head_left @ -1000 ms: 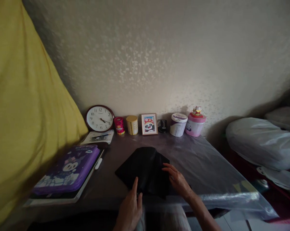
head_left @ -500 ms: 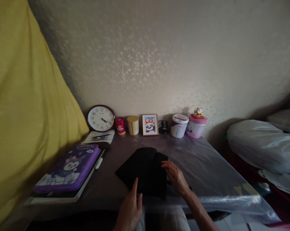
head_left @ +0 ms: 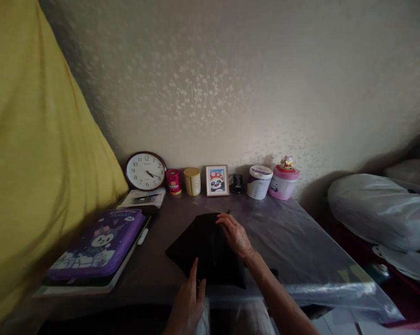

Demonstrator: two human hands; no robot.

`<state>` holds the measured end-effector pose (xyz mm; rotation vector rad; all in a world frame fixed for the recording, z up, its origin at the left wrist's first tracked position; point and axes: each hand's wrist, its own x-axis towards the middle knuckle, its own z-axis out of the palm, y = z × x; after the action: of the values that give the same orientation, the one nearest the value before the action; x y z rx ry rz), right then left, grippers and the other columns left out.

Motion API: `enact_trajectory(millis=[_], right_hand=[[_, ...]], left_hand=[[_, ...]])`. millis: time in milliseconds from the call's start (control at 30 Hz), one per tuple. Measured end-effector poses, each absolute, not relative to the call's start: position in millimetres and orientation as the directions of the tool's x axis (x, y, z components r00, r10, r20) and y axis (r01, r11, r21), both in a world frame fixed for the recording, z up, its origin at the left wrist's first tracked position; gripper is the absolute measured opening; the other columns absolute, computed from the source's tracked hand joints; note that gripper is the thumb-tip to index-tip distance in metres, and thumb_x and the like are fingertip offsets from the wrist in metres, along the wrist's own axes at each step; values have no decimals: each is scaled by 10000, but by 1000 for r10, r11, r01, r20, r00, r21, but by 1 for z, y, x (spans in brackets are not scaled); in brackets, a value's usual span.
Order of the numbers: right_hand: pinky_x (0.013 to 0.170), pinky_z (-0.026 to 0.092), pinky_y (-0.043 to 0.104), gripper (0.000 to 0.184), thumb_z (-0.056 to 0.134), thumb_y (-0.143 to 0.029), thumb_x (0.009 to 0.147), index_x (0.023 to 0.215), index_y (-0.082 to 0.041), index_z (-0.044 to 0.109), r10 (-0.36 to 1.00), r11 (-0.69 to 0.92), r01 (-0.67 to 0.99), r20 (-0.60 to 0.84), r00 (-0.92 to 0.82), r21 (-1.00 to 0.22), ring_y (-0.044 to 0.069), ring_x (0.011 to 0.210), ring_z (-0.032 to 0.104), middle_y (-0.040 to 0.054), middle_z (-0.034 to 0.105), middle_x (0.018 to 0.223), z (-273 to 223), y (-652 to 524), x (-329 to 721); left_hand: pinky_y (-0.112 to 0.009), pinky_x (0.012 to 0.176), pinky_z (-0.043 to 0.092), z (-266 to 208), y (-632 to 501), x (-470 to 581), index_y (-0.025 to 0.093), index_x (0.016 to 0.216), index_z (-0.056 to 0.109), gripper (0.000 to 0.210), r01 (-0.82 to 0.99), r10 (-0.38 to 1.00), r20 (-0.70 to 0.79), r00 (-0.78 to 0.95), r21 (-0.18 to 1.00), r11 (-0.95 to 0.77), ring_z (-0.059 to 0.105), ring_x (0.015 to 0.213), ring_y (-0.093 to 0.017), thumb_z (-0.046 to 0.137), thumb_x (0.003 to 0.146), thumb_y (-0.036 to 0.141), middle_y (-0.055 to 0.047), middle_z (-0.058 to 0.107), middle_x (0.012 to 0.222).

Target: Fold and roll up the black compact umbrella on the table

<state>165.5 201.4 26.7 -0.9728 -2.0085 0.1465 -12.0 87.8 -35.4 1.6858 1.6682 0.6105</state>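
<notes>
A black folded cloth with pointed corners lies on the table, its dark folds hard to tell apart. At its upper right edge, my right hand has its fingers bent together on a fold of the cloth. My left hand rests at the near edge, index finger stretched over the fabric and thumb apart from it. A small shiny detail shows between that thumb and finger, too small to name. Beyond my right forearm a short black end sticks out; whether it belongs to the cloth I cannot tell.
Along the wall stand a clock, a red tin, a yellow can, a framed panda picture and two tubs. A purple case lies on books at left. Plastic film covers the table.
My right hand has moved up and to the left, and the cloth's right-hand flap has shifted with it. My left hand has stayed almost in place.
</notes>
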Motion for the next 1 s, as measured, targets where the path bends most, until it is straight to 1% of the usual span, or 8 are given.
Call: enact_trajectory(millis=[167,300,400,567,667,800,900,1000], right_hand=[[872,514,305,210,400,-170,940,979,-226,599,663,705,593,658,-357,-389,165,988,611,71,611,1093,18,210,147],[886,509,305,200,415,-160,935,975,-214,603,653,718,600,642,-402,-353,170,996,608,75,615,1086,13,219,135],[888,508,306,207,414,-146,931,983,-217,602,649,723,604,629,-428,-335,169,998,607,70,615,1087,9,225,127],[880,508,298,203,432,-118,917,982,-207,602,633,736,613,615,-471,-287,174,987,605,69,621,1063,1,232,117],[859,515,293,198,442,-110,912,985,-197,604,632,736,622,599,-491,-268,176,974,611,77,622,1064,0,234,113],[838,519,282,197,451,-102,906,969,-199,610,636,734,631,578,-510,-251,168,953,618,74,626,1050,2,235,110],[841,517,274,196,460,-105,904,959,-207,617,639,732,636,572,-514,-246,159,947,618,66,628,1050,1,236,108],[845,519,278,194,464,-114,905,964,-208,624,645,728,637,566,-513,-252,163,951,616,62,629,1052,-2,238,107]], left_hand=[[-313,997,405,-34,86,-9,91,1450,152,561,740,982,-176,70,670,67,521,1220,-196,264,920,237,-156,494,1374],[-256,1017,374,-41,85,-12,76,1446,155,596,755,991,-92,94,656,-11,455,1277,-162,296,898,267,-142,442,1420],[-272,1004,385,-41,83,-13,68,1449,134,648,793,992,-77,103,609,-35,460,1272,-191,346,870,267,-160,414,1433],[-249,925,428,-29,77,-13,92,1456,-53,713,792,992,-96,82,610,-6,530,1202,-185,342,875,216,-170,344,1472],[-248,881,446,-19,73,-12,170,1460,-67,685,811,988,-107,109,584,-27,603,1098,-185,314,891,188,-152,439,1411],[-274,823,467,-11,74,-8,281,1454,-13,706,902,971,-208,121,432,-20,652,974,-192,360,877,121,-114,570,1237],[-300,752,487,-10,79,-4,312,1447,-2,726,934,962,-243,122,358,-28,673,874,-201,366,864,84,-115,582,1150],[-313,735,497,-11,81,0,318,1449,46,665,936,963,-247,105,353,-12,675,869,-214,320,888,87,-123,574,1141]])
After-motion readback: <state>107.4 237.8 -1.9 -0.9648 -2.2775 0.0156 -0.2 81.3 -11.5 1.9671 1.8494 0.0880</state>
